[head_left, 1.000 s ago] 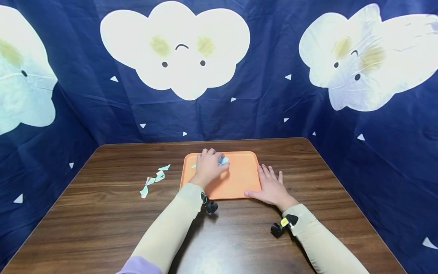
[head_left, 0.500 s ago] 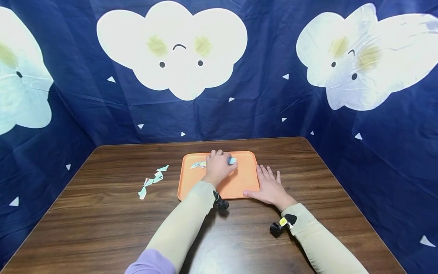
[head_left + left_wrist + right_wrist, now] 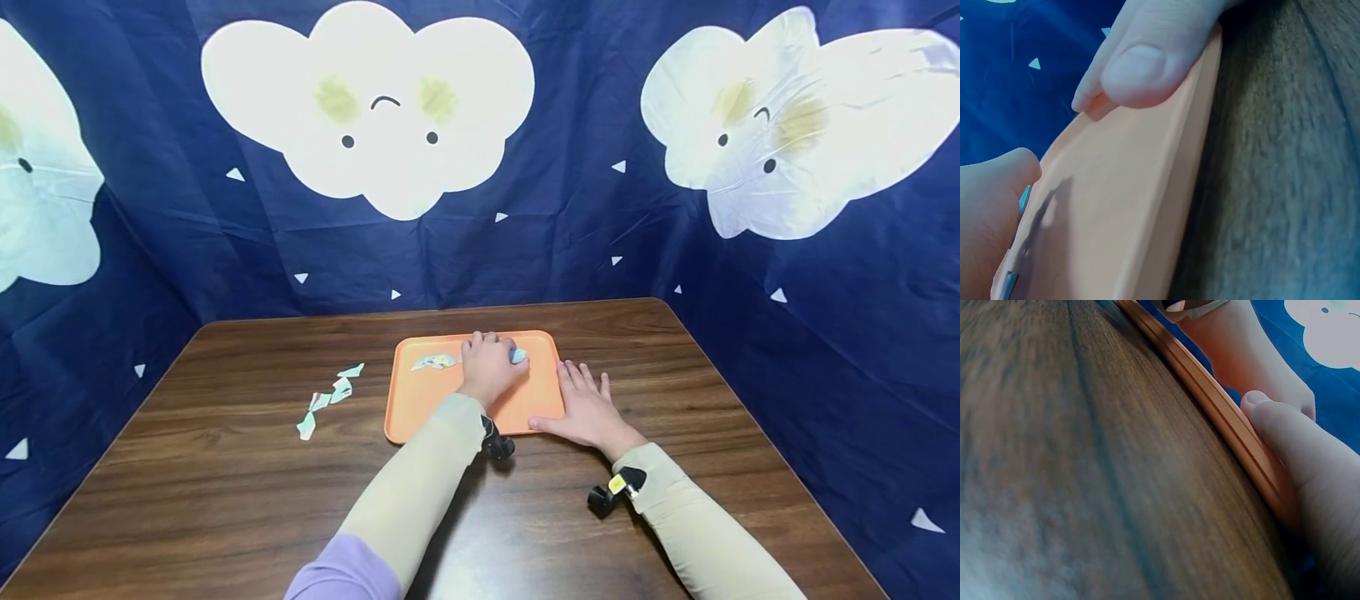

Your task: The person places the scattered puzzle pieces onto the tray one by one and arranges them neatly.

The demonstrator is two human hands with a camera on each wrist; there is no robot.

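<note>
An orange tray (image 3: 420, 408) lies on the wooden table. Over its upper middle my left hand (image 3: 491, 367) curls its fingers round a small light-blue thing (image 3: 518, 356), mostly covered by the hand, so its kind is unclear. Left of that hand, patterned paper scraps (image 3: 433, 362) lie on the tray. My right hand (image 3: 588, 417) rests spread at the tray's near right corner, the thumb along its front rim and the other fingers by the right side. In the right wrist view, the right thumb (image 3: 1291, 434) touches the rim.
Several torn pale-green paper scraps (image 3: 321, 401) lie in a slanting row on the table (image 3: 247, 483), left of the tray. A dark blue curtain (image 3: 457, 258) with white clouds hangs round the table's back and sides. Each wrist wears a small black camera (image 3: 498, 443).
My left hand has slid right across the tray with the light-blue thing, uncovering patterned scraps behind it. My right hand stays at the tray's corner. The head view has shifted slightly.
</note>
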